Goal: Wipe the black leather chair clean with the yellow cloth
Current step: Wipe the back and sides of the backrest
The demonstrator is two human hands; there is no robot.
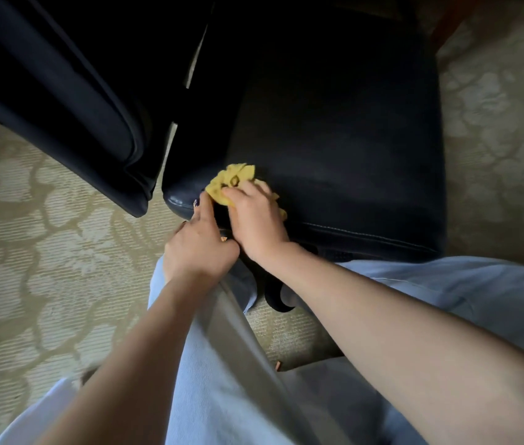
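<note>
The black leather chair point(344, 130) fills the middle of the view, its seat facing me with a stitched front edge. A crumpled yellow cloth point(231, 179) lies on the seat's front left corner. My right hand point(255, 220) holds the cloth, fingers curled over it and pressing it onto the leather. My left hand point(201, 244) sits just left of it at the chair's front left corner, one finger stretched up to touch the cloth's edge, the other fingers curled around the seat's front rim.
A second dark leather seat point(61, 91) stands close at the upper left, with a narrow gap between it and the chair. Patterned beige carpet point(45, 236) lies all around. My legs in light blue trousers point(447, 284) press against the chair's front.
</note>
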